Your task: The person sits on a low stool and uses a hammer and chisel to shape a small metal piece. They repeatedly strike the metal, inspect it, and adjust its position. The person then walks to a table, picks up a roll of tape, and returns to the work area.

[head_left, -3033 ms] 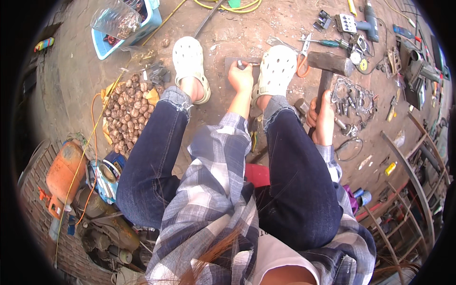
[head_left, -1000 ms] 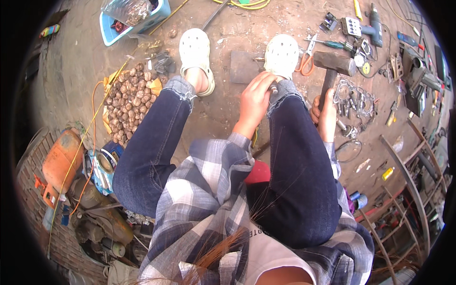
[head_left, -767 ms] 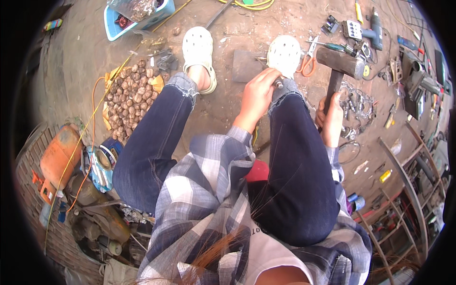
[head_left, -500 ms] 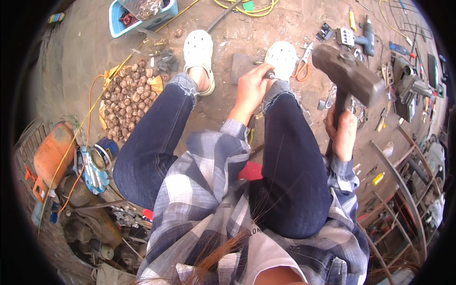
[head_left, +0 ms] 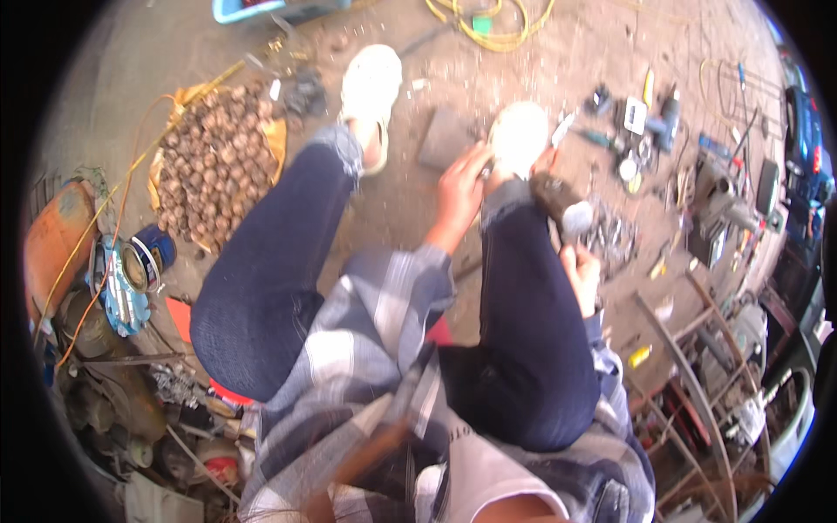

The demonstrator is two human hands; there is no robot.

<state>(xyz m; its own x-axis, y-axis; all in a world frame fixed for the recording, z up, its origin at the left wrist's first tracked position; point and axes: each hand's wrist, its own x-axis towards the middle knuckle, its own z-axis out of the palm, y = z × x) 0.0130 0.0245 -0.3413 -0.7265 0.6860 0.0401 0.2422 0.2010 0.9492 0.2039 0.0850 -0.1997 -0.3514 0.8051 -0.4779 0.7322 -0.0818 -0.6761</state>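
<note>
My right hand [head_left: 581, 272] is wrapped round the handle of a sledgehammer. Its heavy, dark hammer head [head_left: 560, 202] is beside my right shin, just below the white clog [head_left: 518, 138]. By the inner side of that clog, my left hand [head_left: 459, 190] is closed with the fingertips together. A short metal rod [head_left: 485, 173] shows at those fingers, mostly hidden and blurred. Just beyond the left hand a flat, dark metal plate [head_left: 443, 138] lies on the ground, with no contact that I can make out.
Walnuts [head_left: 214, 161] are heaped on a yellow sack at left. A blue basin [head_left: 261, 10] and a coiled yellow hose [head_left: 488, 35] lie ahead. To the right are a cordless drill [head_left: 667, 122], scattered tools and a rusty metal frame [head_left: 697, 349]. A tin can [head_left: 144, 261] stands left.
The hammer has come down and left from its raised position to beside my right shin. My left hand stays near the clog with its rod. The whole view has shifted slightly.
</note>
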